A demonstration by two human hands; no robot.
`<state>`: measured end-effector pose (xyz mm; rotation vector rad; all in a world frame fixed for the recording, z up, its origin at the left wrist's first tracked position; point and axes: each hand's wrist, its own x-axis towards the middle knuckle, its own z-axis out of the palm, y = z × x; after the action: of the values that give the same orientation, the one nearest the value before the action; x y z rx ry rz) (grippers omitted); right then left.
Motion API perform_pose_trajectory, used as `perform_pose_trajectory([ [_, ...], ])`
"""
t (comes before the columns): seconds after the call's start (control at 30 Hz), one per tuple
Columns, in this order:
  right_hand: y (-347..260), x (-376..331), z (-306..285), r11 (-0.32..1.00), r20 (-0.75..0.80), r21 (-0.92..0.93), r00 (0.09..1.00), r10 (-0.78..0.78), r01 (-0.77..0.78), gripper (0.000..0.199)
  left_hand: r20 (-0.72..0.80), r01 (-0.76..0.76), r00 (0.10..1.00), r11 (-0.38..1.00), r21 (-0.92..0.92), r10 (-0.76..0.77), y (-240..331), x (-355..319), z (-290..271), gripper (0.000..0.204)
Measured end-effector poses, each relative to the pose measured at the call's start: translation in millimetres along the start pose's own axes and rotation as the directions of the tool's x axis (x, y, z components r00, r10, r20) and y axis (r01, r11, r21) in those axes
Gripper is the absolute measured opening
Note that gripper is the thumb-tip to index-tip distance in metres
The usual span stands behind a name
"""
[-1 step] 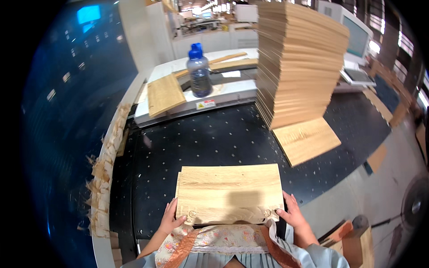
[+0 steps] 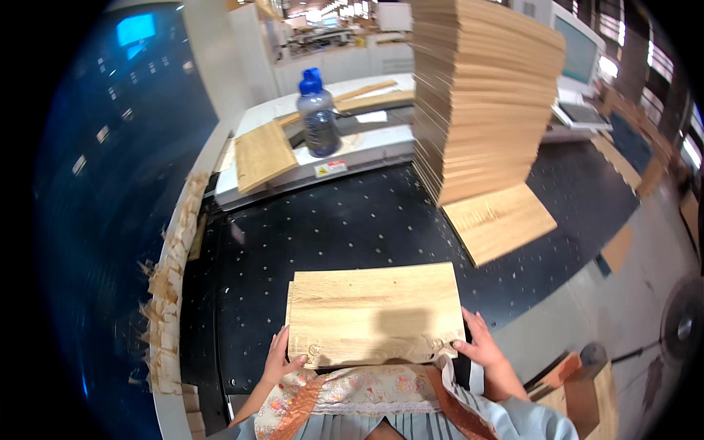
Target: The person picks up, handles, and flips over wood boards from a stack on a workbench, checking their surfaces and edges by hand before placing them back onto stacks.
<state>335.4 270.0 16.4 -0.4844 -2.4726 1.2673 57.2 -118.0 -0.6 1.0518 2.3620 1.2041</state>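
Two or more light wood-grain boards lie stacked in front of my body, at the near edge of a black worktable. A slightly offset edge of a lower board shows along the left side. My left hand grips the near left corner, thumb on top and fingers along the side edge. At the near right corner, my right hand holds on in the same way. Round marks show in the top board close to each thumb. The undersides of the boards are hidden.
The black worktable is dotted with small studs or holes. A tall board stack rises at the back right, with one board before it. A blue-capped bottle and another board rest on a white machine ledge. Ragged edging lines the left.
The whole view has shifted slightly, with background things a little further left and up. Both hands keep the same grip on the boards.
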Motion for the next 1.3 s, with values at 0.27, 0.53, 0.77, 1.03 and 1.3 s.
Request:
perform_pose_trajectory([
  [0.27,0.4,1.4,-7.9,0.987,0.138,-0.154,0.990,-0.022,0.043,0.113,-0.077,-0.032,0.996,0.965,0.262,0.054,33.8,-3.2,8.3,0.099],
  [0.53,-5.1,-1.7,-10.3,0.989,0.213,-0.140,0.977,-0.021,0.052,0.109,-0.115,-0.068,0.990,0.993,0.096,0.079,0.5,-12.3,10.0,0.104],
  [0.77,-33.9,-29.5,-4.2,1.000,0.121,0.017,0.993,0.013,-0.016,0.096,-0.041,0.129,0.990,0.977,-0.169,-0.138,-60.0,-21.8,10.3,0.097],
  [1.03,-38.2,15.7,-44.0,0.968,-0.238,-0.229,0.970,0.050,-0.106,0.050,-0.026,-0.033,0.999,0.999,-0.031,0.032,-16.6,-7.1,20.7,0.089],
  [1.3,-34.3,98.7,-45.0,0.877,0.114,-0.427,0.949,0.293,-0.219,0.052,0.124,-0.203,0.976,0.952,0.228,0.178,45.8,44.4,27.3,0.092],
])
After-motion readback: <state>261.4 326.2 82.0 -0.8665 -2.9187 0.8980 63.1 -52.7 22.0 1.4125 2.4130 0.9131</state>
